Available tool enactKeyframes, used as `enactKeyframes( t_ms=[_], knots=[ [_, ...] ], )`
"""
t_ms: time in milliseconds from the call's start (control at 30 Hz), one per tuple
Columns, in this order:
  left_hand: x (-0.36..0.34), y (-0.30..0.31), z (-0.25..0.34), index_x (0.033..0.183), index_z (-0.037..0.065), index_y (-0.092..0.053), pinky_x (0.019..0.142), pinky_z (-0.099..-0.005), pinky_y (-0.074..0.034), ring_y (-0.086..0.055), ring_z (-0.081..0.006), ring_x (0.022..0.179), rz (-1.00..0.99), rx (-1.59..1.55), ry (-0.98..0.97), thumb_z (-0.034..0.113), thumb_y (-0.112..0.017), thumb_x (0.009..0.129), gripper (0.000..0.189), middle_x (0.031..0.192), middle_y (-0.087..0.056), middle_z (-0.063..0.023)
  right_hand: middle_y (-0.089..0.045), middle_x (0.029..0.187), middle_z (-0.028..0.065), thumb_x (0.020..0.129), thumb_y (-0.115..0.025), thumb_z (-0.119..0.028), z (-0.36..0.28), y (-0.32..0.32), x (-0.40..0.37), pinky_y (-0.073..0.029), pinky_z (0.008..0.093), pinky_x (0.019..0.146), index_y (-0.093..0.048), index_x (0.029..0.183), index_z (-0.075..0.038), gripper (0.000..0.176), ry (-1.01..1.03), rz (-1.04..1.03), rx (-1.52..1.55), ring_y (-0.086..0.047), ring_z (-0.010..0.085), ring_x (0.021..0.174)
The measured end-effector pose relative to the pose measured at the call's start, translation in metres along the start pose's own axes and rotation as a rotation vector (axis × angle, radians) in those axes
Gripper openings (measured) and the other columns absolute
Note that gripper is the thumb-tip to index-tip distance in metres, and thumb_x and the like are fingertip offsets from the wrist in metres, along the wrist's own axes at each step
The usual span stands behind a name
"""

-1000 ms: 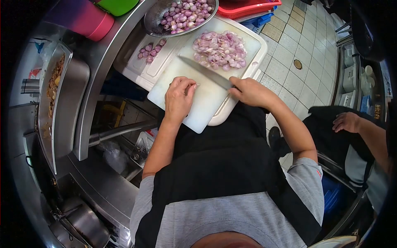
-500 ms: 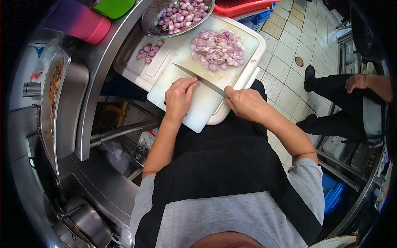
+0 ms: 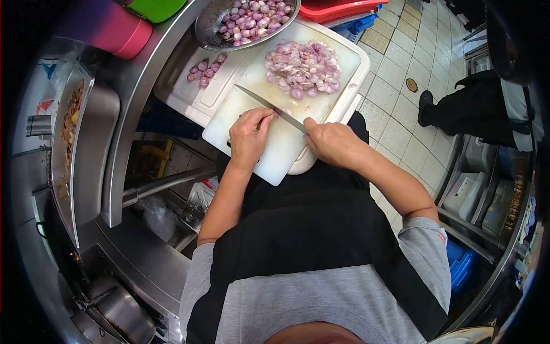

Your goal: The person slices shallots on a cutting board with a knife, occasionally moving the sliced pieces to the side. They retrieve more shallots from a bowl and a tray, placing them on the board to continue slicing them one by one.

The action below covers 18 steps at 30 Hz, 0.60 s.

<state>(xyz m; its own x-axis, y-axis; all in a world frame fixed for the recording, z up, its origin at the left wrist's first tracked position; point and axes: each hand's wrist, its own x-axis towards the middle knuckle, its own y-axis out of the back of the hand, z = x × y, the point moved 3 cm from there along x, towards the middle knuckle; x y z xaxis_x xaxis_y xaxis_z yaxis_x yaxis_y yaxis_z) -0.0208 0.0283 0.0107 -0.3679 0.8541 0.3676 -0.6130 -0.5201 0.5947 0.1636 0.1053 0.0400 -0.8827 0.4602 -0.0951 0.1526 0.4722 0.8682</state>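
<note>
Two hands of mine are at the white cutting board [image 3: 226, 117]. My right hand [image 3: 335, 143] is clenched around the handle of the knife [image 3: 260, 100], whose blade lies slantwise above the board, its tip pointing away to the left. My left hand [image 3: 247, 136] pinches a small shallot piece [image 3: 277, 114] beside the blade; the fingers hide most of it. Beyond the knife, the sliced shallots [image 3: 302, 67] make a loose pile. Several whole shallots [image 3: 204, 71] sit left of this pile, and the metal colander [image 3: 206, 28] holds many more.
</note>
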Motion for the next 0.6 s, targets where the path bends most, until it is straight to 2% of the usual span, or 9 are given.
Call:
enactKeyframes(
  t_ms=[100,300,367,500,567,600],
  knots=[
    [-0.002,0.000,0.000,0.093,0.002,-0.071,0.072,-0.0343,-0.056,-0.069,-0.0264,0.079,0.017,0.017,-0.035,0.001,-0.071,0.081,0.012,0.091,-0.071,-0.0116,-0.062,0.064,0.0211,0.094,-0.056,-0.018,0.002,-0.004,0.009,-0.050,0.0506,0.057,-0.046,0.094,0.001,0.022,-0.021,0.000,0.030,-0.064,0.0417,0.064],
    [0.000,0.001,0.001,0.092,0.002,-0.069,0.070,-0.0350,-0.055,-0.069,-0.0267,0.077,0.013,0.018,-0.035,0.001,-0.071,0.080,0.012,0.090,-0.071,-0.0116,-0.061,0.064,0.0220,0.094,-0.057,-0.019,-0.011,0.030,-0.022,-0.050,0.0505,0.057,-0.046,0.092,0.001,0.023,-0.032,-0.038,-0.025,-0.064,0.0410,0.065],
    [0.001,0.001,0.000,0.093,0.001,-0.070,0.068,-0.0282,-0.054,-0.069,-0.0188,0.074,-0.002,0.039,-0.024,0.002,-0.072,0.084,0.010,0.088,-0.071,-0.0111,-0.063,0.063,0.0200,0.094,-0.055,-0.018,-0.012,0.034,-0.029,-0.052,0.0484,0.057,-0.049,0.092,0.002,0.022,-0.048,-0.073,-0.028,-0.066,0.0393,0.064],
    [0.000,0.000,0.000,0.094,0.001,-0.070,0.067,-0.0284,-0.055,-0.069,-0.0187,0.074,0.003,0.049,-0.036,0.002,-0.071,0.084,0.010,0.088,-0.071,-0.0108,-0.061,0.063,0.0216,0.094,-0.056,-0.019,-0.007,0.020,-0.021,-0.050,0.0508,0.057,-0.046,0.093,0.001,0.024,-0.066,-0.084,0.012,-0.064,0.0414,0.064],
    [0.000,-0.001,0.000,0.091,0.002,-0.069,0.067,-0.0348,-0.054,-0.067,-0.0264,0.074,0.022,0.004,-0.040,0.003,-0.072,0.081,0.011,0.088,-0.071,-0.0113,-0.061,0.064,0.0218,0.094,-0.056,-0.020,-0.003,0.003,-0.008,-0.050,0.0509,0.058,-0.046,0.093,0.001,0.024,-0.037,-0.032,0.005,-0.063,0.0420,0.065],
    [0.001,-0.001,0.001,0.091,0.002,-0.069,0.067,-0.0348,-0.054,-0.067,-0.0264,0.074,0.023,0.005,-0.044,0.003,-0.072,0.081,0.011,0.088,-0.071,-0.0113,-0.061,0.064,0.0218,0.094,-0.056,-0.020,0.000,0.001,-0.002,-0.050,0.0509,0.058,-0.046,0.093,0.001,0.024,-0.036,-0.028,0.004,-0.063,0.0420,0.065]
  ],
)
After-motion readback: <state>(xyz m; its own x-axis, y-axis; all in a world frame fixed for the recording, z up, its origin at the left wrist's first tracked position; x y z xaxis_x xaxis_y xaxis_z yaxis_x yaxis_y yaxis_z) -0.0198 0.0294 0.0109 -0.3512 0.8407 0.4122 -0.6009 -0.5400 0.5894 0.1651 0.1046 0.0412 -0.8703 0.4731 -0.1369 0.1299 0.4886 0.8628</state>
